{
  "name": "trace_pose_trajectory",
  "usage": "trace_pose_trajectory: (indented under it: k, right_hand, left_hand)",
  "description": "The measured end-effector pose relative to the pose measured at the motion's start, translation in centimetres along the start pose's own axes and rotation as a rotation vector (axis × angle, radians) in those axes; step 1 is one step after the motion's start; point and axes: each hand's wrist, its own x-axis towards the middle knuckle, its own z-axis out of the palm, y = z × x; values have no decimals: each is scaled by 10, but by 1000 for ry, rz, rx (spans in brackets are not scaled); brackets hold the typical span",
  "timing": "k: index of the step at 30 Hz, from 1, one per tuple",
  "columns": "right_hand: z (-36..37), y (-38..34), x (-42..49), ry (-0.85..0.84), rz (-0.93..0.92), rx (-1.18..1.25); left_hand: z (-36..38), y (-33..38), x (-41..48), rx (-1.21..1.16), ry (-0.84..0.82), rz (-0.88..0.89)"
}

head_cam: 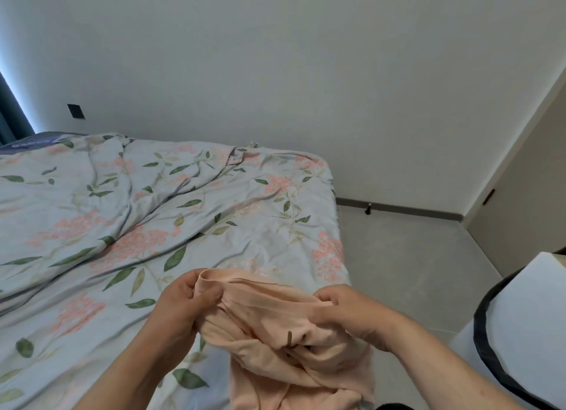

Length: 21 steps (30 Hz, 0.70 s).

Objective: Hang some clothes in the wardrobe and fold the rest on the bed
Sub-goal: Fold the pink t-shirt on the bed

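Above the near edge of the floral-quilted bed [183, 201], both the left hand [180, 305] and right hand [346, 311] pinch the bunched peach cotton garment [275, 342], whose loose hanging folds could slip free or crease unevenly

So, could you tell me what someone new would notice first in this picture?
First, the peach garment at the bottom centre, bunched and gripped by the left hand and right hand near the bed's corner. Next, the floral duvet, rumpled, filling the left and middle. At the right edge stands a white bin with a dark rim, on the floor.
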Motion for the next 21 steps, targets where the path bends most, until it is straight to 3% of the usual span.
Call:
trace_pose_trajectory:
  k: [2,7,16,21]
  right_hand:
    - [5,-4,-6,35,-8,-66]
    - [-6,-21,-23,240,-136,24]
    - [-35,-81,-52,401,-197,-223]
    - [-60,-102,-67,506,-201,-410]
  left_hand:
    - [6,10,-1,7,-29,20]
    - [13,44,-4,81,-65,93]
    - [36,133,9,318,68,388]
    - [34,178,21,325,121,505]
